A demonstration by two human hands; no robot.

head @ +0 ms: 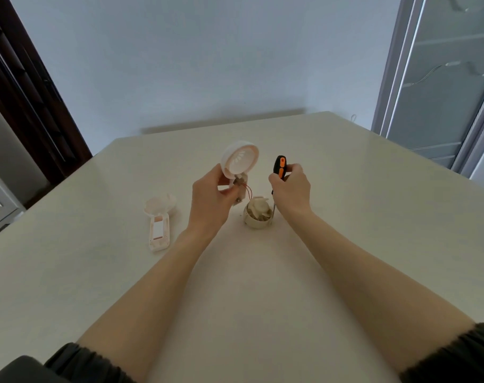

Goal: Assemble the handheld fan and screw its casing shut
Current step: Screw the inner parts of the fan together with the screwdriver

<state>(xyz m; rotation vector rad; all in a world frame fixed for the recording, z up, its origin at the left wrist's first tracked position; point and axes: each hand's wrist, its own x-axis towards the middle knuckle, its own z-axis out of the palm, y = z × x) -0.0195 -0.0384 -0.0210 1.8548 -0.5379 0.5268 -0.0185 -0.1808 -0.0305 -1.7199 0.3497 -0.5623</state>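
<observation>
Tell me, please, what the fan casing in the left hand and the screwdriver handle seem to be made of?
Fan casing: apparently moulded plastic, white outside and pale pink inside, with a smooth matt look and thin walls with cut vents. Screwdriver handle: likely hard black plastic with orange inserts, perhaps rubbery grip; the picture cannot settle that. Its shaft looks like bare grey metal.

We could not see the fan half's (239, 159) handle, for the left hand (211, 200) covered it, leaving only a motor end and red wires too small to trace. The right hand (292, 190) hid most of the screwdriver (279, 167); its tip vanished behind the cup (258, 217). The cup's contents were too blurred to name. Both sleeves (451, 352) ran off the bottom edge.
</observation>
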